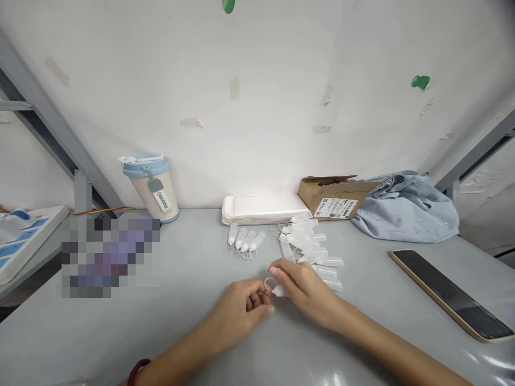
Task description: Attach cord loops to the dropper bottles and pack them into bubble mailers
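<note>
Close together above the grey table (169,332), my two hands meet around one small dropper bottle (279,291). It is white and translucent, with a pointed tip, and lies mostly under my right hand (309,292), whose fingers are closed on it. A thin pale cord loop (267,282) curves from the bottle's tip to my left hand (240,308). My left fingers are curled, with the cord at their tips. Just behind my right hand lies a loose pile of similar bottles (309,246) with cords. Several more bottles (243,239) stand apart in a short row.
White flat boxes (265,206) lie stacked by the wall, beside an open cardboard box (338,198) and a light blue cloth (406,209). A phone (450,292) lies at right. At left are a tumbler (153,187), a blurred-out item (116,257) and a power strip (28,241).
</note>
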{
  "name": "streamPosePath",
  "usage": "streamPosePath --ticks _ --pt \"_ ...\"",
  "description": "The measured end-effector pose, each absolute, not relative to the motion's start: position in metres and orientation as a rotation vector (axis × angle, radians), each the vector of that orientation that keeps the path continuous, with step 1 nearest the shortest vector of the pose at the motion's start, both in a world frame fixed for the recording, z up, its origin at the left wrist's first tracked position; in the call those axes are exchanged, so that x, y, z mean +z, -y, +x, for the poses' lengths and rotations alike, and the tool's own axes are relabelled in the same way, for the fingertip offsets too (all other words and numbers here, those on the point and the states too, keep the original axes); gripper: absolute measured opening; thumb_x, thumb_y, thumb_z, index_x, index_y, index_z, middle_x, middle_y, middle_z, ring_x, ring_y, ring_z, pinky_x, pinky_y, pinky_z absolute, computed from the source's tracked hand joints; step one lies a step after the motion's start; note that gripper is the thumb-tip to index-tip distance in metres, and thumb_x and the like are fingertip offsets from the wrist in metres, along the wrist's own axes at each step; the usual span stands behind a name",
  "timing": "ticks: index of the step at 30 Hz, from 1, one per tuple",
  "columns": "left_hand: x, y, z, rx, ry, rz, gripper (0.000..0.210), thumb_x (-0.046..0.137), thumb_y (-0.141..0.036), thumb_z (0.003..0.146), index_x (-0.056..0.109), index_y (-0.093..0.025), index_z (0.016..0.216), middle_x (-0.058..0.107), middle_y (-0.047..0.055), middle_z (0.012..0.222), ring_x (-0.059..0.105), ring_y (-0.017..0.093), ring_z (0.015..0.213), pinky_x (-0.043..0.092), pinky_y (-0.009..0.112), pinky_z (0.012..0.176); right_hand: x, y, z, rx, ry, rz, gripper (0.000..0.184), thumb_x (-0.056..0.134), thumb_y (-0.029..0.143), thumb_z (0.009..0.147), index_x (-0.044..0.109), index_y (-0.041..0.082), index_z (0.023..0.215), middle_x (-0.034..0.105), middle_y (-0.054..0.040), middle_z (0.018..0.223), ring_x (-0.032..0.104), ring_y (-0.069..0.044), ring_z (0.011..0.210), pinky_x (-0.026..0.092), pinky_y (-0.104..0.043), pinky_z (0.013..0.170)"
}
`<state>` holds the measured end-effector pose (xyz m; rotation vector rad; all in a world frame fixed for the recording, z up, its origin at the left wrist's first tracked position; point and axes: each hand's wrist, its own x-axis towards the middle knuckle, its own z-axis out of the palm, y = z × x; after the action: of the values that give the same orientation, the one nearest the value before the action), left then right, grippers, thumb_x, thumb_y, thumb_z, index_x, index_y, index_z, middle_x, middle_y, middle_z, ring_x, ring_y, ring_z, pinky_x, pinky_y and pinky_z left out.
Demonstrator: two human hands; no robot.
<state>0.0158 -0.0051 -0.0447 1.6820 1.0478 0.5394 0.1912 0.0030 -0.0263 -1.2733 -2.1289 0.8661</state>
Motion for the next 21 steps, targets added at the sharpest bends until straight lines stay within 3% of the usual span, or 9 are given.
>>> streamPosePath --ticks 6,11,16,21 --pt "-0.043 0.002 0.015 0.596 -1.049 1.518 0.02 0.058 -0.03 0.074 0.06 -0.015 0.087 0.051 -0.003 0.067 0.044 0.011 0.062 0.037 0.022 0.058 -0.022 -0.008 0.197 0.987 1.96 -1.281 0.033 0.034 0.041 0.094 0.049 0.019 0.075 0.043 0.0045 0.058 0.048 -0.011 0.054 0.04 -0.022 0.052" --pt "-0.044 0.002 0.015 0.674 -1.046 1.476 0.019 0.056 -0.035 0.076 0.059 -0.017 0.076 0.047 -0.004 0.062 0.042 0.011 0.058 0.036 0.022 0.054 -0.025 -0.007 0.195 0.967 2.024 -1.284 0.034 0.031 0.04 0.095 0.043 0.02 0.07 0.04 0.0055 0.055 0.046 -0.01 0.05 0.035 -0.021 0.05" --pt "-0.045 0.004 0.016 0.68 -1.109 1.558 0.017 0.055 -0.032 0.074 0.058 -0.017 0.067 0.046 -0.004 0.057 0.04 0.011 0.055 0.033 0.022 0.053 -0.036 -0.002 0.188 0.723 2.204 -1.329 0.032 0.029 0.033 0.095 0.039 0.021 0.066 0.034 0.0062 0.051 0.033 -0.01 0.045 0.025 -0.023 0.047" --pt "-0.045 0.006 0.017 0.623 -1.19 1.737 0.02 0.054 -0.028 0.073 0.055 -0.017 0.056 0.047 -0.003 0.054 0.038 0.011 0.053 0.03 0.023 0.051 -0.046 -0.002 0.187 0.668 2.263 -1.341 0.031 0.027 0.031 0.095 0.042 0.02 0.07 0.032 0.0065 0.05 0.031 -0.01 0.044 0.024 -0.022 0.046"
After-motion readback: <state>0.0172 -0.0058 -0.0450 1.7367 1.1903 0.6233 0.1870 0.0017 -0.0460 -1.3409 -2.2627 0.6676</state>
